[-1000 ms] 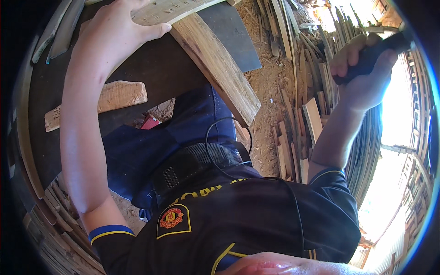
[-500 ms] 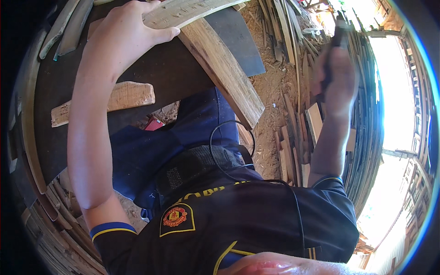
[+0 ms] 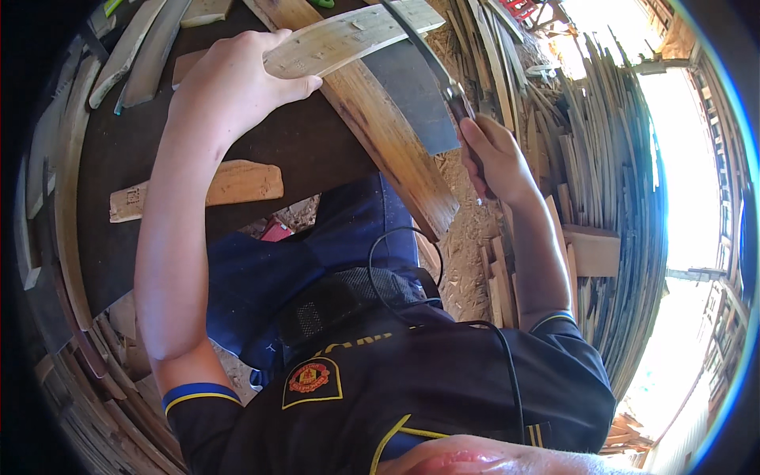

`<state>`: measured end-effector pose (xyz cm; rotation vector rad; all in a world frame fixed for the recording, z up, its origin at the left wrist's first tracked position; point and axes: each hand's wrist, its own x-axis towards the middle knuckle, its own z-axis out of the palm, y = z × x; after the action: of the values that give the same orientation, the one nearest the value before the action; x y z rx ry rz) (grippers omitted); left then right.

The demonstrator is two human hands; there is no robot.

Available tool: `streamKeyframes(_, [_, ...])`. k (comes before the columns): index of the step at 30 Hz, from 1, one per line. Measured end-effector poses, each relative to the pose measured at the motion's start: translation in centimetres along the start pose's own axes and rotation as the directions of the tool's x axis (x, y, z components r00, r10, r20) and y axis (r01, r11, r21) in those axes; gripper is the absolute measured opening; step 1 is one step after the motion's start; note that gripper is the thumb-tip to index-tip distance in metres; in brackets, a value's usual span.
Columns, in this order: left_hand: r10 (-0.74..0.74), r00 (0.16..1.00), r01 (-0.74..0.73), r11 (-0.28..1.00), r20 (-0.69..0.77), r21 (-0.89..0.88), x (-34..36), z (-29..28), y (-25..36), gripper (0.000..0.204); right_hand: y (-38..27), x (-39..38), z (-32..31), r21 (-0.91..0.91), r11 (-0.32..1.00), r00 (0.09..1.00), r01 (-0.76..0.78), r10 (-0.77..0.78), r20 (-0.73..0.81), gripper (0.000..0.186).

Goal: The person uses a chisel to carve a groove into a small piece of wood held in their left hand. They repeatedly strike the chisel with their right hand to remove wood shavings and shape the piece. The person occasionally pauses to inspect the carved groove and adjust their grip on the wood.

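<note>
My left hand [image 3: 237, 87] is closed round the left part of a short pale wooden board [image 3: 340, 41], thumb along its near edge. This board lies crosswise over a longer, browner plank [image 3: 396, 142] that slants across the dark work surface [image 3: 269, 142]. On the right, my right hand [image 3: 495, 158] grips the brown handle of a machete [image 3: 431, 59]. Its long dark blade crosses the right end of the pale board; whether it cuts into the wood I cannot tell. A small shaped wood offcut [image 3: 245, 182] lies beyond my lap, partly behind my left forearm.
Several curved wooden pieces [image 3: 131, 55] lie at the far left. Long stacked strips of wood [image 3: 609, 158] fill the right side. Wood chips cover the ground [image 3: 459, 261]. A black cable [image 3: 372, 261] loops over my waist, and a small red thing [image 3: 277, 231] shows beside my leg.
My right hand has swung the machete from the far right, where it was blurred, leftward and down to the pale board. My left hand keeps its grip on the board.
</note>
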<state>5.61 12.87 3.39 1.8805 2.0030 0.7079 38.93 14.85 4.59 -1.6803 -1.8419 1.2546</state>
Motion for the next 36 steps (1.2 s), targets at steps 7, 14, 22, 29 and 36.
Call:
streamKeyframes(7, [0.109,0.975,-0.138,0.980,0.192,0.144,0.1,-0.3,-2.0,0.100,1.9,5.4,4.0,0.415,0.846,0.941,0.334,-0.277,-0.193,0.038])
streamKeyframes(14, [0.151,0.941,-0.073,0.964,0.303,-0.255,0.6,-1.3,-2.9,0.100,2.6,5.6,3.9,0.526,0.785,0.945,0.327,-0.270,-0.185,0.037])
streamKeyframes(22, [0.327,0.731,0.566,0.201,0.599,-0.800,2.2,-1.4,-4.6,0.073,2.3,5.9,4.2,0.445,0.845,0.955,0.297,-0.267,-0.130,0.037])
streamKeyframes(29, [0.409,0.702,0.541,0.227,0.583,-0.810,2.2,-2.2,-4.8,0.066,2.3,6.2,4.1,0.465,0.845,0.964,0.264,-0.238,-0.115,0.040])
streamKeyframes(36, [-0.070,0.889,0.383,0.657,0.453,-0.650,3.2,-0.8,-7.6,0.054,2.1,6.3,4.4,0.422,0.871,0.968,0.251,-0.228,-0.105,0.035])
